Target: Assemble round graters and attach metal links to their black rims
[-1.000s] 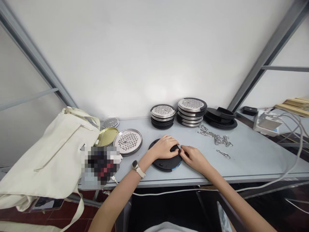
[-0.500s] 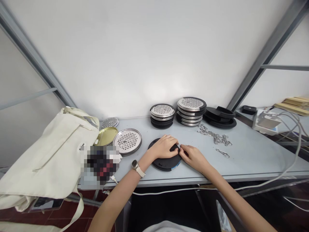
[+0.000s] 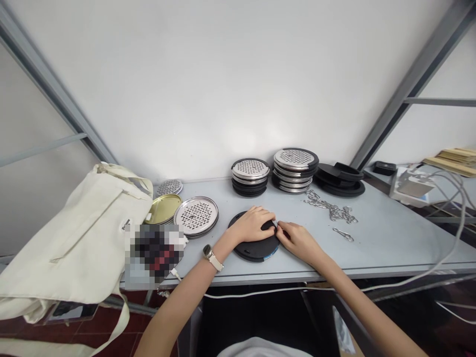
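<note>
A black round cover (image 3: 256, 250) lies flat on the grey table near its front edge, with a strip of blue showing at its lower right rim. My left hand (image 3: 253, 225), with a watch on the wrist, rests across the top of it; its thumb and fingers close on the right side of the rim. My right hand (image 3: 295, 239) has its fingers bent and pressed together at that same right rim, close to my left fingertips. A small shiny bit shows between the two hands, but what it belongs to is hard to make out.
Stacks of perforated metal lids with black rims (image 3: 251, 169) (image 3: 294, 159) stand at the back, beside black round parts (image 3: 340, 186). Metal clips (image 3: 336, 212) lie to the right. Perforated discs (image 3: 196, 216), a gold lid (image 3: 162, 209) and a cream bag (image 3: 78, 238) are left. A white cable (image 3: 420, 282) crosses the front.
Hardly anything differs. Both hands stay at the right rim of the black cover, and the view has shifted very slightly.
</note>
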The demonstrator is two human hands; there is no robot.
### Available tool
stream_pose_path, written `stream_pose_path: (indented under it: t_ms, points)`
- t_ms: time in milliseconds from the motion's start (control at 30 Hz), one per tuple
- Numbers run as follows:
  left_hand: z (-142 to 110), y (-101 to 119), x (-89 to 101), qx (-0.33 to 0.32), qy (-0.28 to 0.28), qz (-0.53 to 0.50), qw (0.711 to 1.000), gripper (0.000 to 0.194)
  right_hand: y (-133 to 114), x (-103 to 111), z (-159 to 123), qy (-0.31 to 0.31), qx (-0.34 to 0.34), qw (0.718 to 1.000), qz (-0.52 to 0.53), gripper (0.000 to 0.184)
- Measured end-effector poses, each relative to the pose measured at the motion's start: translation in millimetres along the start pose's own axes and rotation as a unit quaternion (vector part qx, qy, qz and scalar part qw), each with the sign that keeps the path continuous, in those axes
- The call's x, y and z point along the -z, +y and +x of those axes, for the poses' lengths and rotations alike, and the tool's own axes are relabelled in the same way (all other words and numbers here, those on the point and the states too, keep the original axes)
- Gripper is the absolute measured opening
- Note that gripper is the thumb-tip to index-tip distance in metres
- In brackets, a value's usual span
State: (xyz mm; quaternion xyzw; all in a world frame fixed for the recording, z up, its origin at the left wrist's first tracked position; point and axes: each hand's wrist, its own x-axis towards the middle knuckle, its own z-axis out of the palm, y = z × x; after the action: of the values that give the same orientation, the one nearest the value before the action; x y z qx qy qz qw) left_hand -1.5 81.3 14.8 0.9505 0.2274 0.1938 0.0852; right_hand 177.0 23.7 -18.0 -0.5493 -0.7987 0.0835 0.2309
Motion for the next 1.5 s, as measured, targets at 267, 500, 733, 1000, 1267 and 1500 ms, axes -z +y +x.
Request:
stream_pose_path:
  t_ms: [267,500,733,1000,1267,1500]
  points:
    - [0.0,-0.6,-1.2,0.001,0.0,-0.006,1.0,0.012,1.0,-0.9,-0.2,-0.002,0.0,1.0,0.006,0.027]
    - [-0.1,1.7,-0.7,0.009,-0.004,0.001,1.0,0.011,1.3,-1.4,-0.3,0.005,0.004,1.0,0.004,0.027]
    - [-0.4,3.1,0.9,0.01,-0.003,0.003,1.0,0.01,0.0,-0.3,-0.3,0.003,0.005,1.0,0.004,0.026]
    - [-0.9,2.1,1.3,0.007,0.0,-0.015,1.0,0.009,0.0,0.3,-0.2,0.0,0.006,1.0,0.005,0.027]
    - [-0.5,2.3,1.4,0.016,-0.011,-0.018,1.0,0.008,-0.1,0.1,0.1,0.004,0.007,1.0,0.005,0.027]
    - [-0.8,3.4,2.5,0.008,-0.011,-0.024,1.0,0.008,-1.0,0.7,0.2,0.003,0.008,1.0,0.007,0.027]
